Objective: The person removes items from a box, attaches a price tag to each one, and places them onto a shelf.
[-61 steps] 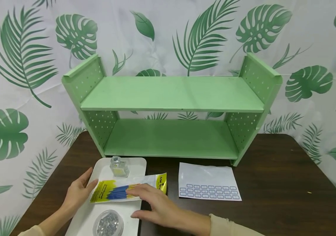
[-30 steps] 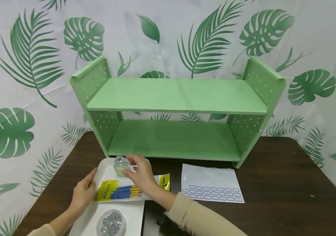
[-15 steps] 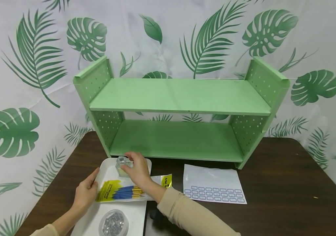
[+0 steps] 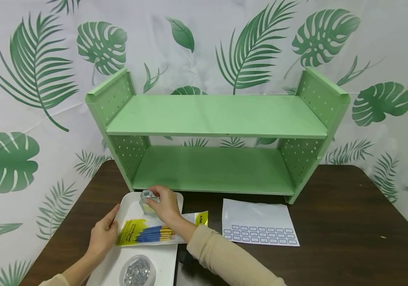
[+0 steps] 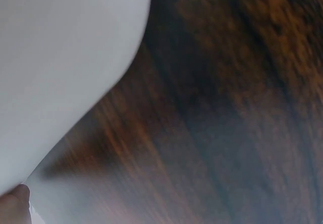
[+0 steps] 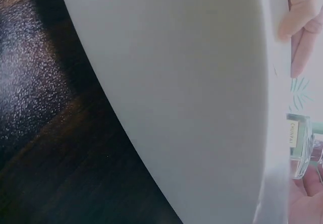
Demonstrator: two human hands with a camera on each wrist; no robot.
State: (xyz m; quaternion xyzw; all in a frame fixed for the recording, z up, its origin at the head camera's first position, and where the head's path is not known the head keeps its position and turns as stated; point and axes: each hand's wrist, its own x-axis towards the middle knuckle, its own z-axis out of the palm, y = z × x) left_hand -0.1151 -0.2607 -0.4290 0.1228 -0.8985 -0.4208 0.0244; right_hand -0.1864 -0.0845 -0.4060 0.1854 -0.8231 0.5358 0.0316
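Note:
A white tray (image 4: 164, 260) lies at the table's left, and my left hand (image 4: 102, 235) grips its left rim. My right hand (image 4: 167, 207) pinches a small clear glass bottle (image 4: 146, 201), upright near the tray's far end; it looks like a perfume bottle. In the right wrist view the bottle (image 6: 300, 146) shows a pale label, with fingers close to it. A packet of artist brushes (image 4: 150, 233) lies across the tray, partly under my right forearm. Nearer me stands a round clear tub (image 4: 137, 272) of clear, shiny pieces. White tray surface (image 5: 65, 67) fills much of the left wrist view.
A green two-tier shelf (image 4: 211, 167) stands behind the tray on the dark wooden table (image 4: 347, 222). A white sheet (image 4: 259, 222) printed with rows of small blue-edged boxes lies right of the tray. A dark object (image 4: 186, 257) shows partly beneath my right sleeve.
My right hand has moved from above the brush packet to the glass bottle and taken hold of it. Lately it stays there. My left hand has shifted slightly along the tray's rim.

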